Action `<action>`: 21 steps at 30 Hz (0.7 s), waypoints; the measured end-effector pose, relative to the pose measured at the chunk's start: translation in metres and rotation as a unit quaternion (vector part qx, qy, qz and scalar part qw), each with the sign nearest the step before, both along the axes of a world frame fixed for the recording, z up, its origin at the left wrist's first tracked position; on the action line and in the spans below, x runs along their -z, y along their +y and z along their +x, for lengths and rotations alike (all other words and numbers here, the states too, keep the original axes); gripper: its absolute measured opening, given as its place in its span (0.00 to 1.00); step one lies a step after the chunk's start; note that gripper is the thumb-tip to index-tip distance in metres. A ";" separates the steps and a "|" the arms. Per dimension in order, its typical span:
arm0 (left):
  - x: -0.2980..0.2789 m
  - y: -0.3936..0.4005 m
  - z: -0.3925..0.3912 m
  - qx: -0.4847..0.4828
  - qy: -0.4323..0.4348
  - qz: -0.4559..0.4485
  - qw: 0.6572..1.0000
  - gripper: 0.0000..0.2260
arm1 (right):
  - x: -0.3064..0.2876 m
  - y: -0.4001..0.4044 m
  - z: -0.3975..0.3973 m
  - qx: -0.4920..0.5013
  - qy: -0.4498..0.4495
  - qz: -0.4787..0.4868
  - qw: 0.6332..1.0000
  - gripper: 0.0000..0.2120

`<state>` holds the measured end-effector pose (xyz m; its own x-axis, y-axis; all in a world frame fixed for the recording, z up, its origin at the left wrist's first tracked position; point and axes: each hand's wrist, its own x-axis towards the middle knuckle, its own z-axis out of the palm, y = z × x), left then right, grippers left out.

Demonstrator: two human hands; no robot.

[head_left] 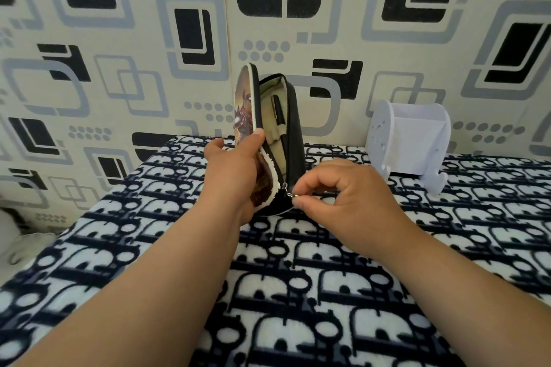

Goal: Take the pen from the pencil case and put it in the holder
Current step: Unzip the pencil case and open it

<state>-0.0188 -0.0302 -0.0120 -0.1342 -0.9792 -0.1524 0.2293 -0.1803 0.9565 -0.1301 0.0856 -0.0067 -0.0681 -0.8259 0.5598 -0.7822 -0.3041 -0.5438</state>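
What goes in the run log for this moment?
left hand: holds case open | right hand: pinches zipper pull | pen: inside | holder: empty

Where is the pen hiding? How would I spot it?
Look at the middle of the patterned blanket, where the left hand holds a pencil case standing upright and unzipped. Peek into its pale lining: the pen is the thin black stick inside, the only dark thing against that cream cloth.
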 end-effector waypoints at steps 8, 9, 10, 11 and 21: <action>0.000 -0.004 0.002 0.007 0.023 0.044 0.999 0.26 | -0.001 0.000 -0.002 0.010 0.016 -0.011 1.000 0.04; -0.001 -0.004 0.002 0.012 0.031 0.050 0.998 0.25 | -0.001 0.000 -0.002 0.012 0.019 -0.012 1.000 0.03; -0.001 -0.003 0.002 0.016 0.038 0.054 0.998 0.25 | -0.001 0.000 -0.002 0.014 0.022 -0.013 1.000 0.03; -0.001 -0.003 0.002 0.019 0.041 0.058 0.997 0.24 | -0.001 0.000 -0.002 0.016 0.024 -0.013 1.000 0.04; -0.003 0.000 0.003 0.034 0.047 0.064 0.996 0.21 | -0.005 0.000 -0.001 0.068 0.173 -0.080 0.979 0.03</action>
